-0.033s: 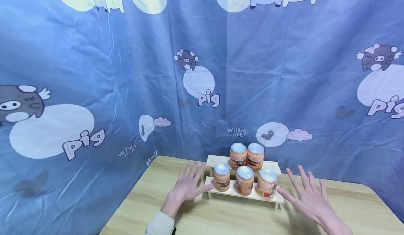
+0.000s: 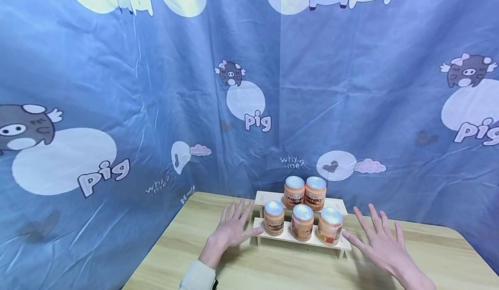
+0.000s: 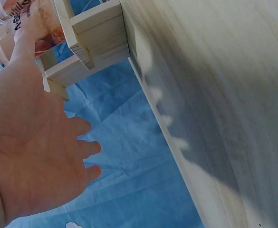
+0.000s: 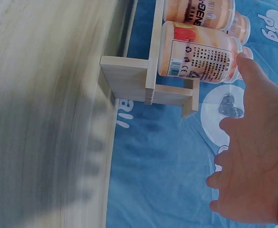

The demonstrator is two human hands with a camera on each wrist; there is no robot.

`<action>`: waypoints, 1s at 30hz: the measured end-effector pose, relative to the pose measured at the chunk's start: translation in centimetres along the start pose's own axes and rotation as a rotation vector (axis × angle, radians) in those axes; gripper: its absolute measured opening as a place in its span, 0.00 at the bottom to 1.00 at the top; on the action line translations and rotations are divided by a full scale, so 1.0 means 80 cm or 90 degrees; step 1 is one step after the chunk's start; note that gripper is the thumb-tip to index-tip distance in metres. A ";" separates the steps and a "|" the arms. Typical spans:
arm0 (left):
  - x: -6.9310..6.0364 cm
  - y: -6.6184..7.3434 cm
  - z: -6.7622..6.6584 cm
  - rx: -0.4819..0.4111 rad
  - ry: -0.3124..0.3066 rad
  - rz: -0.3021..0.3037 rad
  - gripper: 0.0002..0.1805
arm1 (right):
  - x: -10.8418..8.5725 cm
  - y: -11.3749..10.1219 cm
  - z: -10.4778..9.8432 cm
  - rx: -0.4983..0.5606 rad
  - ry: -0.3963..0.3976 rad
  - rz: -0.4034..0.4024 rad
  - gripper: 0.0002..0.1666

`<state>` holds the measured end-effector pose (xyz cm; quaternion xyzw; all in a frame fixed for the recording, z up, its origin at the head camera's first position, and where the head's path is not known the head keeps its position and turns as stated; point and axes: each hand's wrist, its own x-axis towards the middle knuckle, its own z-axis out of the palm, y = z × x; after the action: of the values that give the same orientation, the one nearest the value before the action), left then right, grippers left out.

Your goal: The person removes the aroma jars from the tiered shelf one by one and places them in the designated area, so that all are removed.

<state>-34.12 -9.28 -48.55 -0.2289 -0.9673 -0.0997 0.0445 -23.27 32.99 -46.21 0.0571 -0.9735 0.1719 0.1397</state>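
Observation:
A two-step wooden rack (image 2: 286, 236) holds several orange jars with silvery lids. On its upper step stand a left jar (image 2: 294, 193) and a right jar (image 2: 315, 194), side by side. The lower step carries a left jar (image 2: 274, 220), a middle jar (image 2: 302, 225) and a right jar (image 2: 329, 228). My left hand (image 2: 230, 231) is spread beside the rack's left end, thumb toward the lower left jar. Past the right end, my right hand (image 2: 383, 246) has its fingers spread, thumb near the lower right jar. Neither hand holds anything; whether the thumbs touch the jars I cannot tell.
The rack stands on a light wooden table (image 2: 284, 272) with rounded back corners. Blue cloth (image 2: 312, 86) printed with pigs hangs behind the table and along its left side. Both hands cast shadows on the wood.

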 end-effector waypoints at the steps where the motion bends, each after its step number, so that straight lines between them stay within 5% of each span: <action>1: 0.000 0.001 0.001 -0.004 -0.002 0.001 0.55 | -0.001 0.000 -0.001 0.000 0.000 0.001 0.53; 13: 0.005 -0.013 -0.004 -0.112 -0.005 0.063 0.53 | 0.003 -0.031 -0.027 0.058 0.055 -0.037 0.49; 17: 0.006 -0.018 -0.008 -0.213 -0.010 0.098 0.54 | 0.014 -0.055 -0.032 0.088 0.090 -0.044 0.46; 21: 0.007 -0.019 -0.001 -0.315 -0.022 0.122 0.55 | 0.032 -0.076 -0.033 0.128 0.118 -0.050 0.41; 30: 0.013 -0.011 0.007 -0.381 -0.026 0.114 0.55 | 0.100 -0.097 -0.047 0.167 0.134 -0.053 0.32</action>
<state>-35.49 -9.50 -49.09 -0.3182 -0.8716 -0.3712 -0.0357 -28.74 26.56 -38.04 0.0966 -0.9195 0.2969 0.2389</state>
